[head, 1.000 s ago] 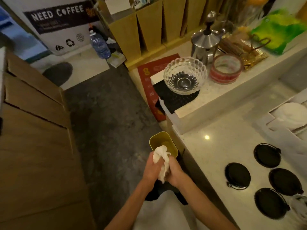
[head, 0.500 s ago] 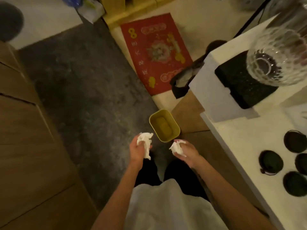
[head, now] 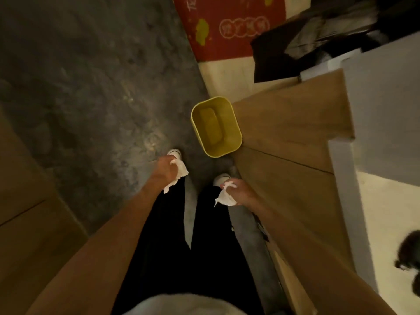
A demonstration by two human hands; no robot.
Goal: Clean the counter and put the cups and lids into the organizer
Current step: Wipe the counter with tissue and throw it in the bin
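each hand is closed around its own wad of white tissue: left hand [head: 167,168] has its fingers curled over a crumpled tissue [head: 178,176] that pokes out below the fist, and right hand [head: 242,192] pinches a second wad [head: 225,196] with a twisted bit sticking up between the fingertips. both hang low in front of the legs, apart from each other, so it reads like used wiping paper split into two lumps, ready to toss.

the yellow bin [head: 236,135] sits on the floor ahead of both hands, a bit closer to the right one and off to the right of the left one. it's tucked right against the wooden cabinet front [head: 293,123], which makes sense, out of the walkway but within reach of whoever works at the worktop [head: 386,214] to the right of the right hand. the bin looks empty, open top facing up, so a drop from above should land fine.

my guess is this is the bin-the-tissues bit of the cleaning. the cups and organizer aren't in view at all. only a dark blurry shape shows at the worktop's far right edge and i can't tell what it is.

only risk i see: light tissue drifting and missing the rim.
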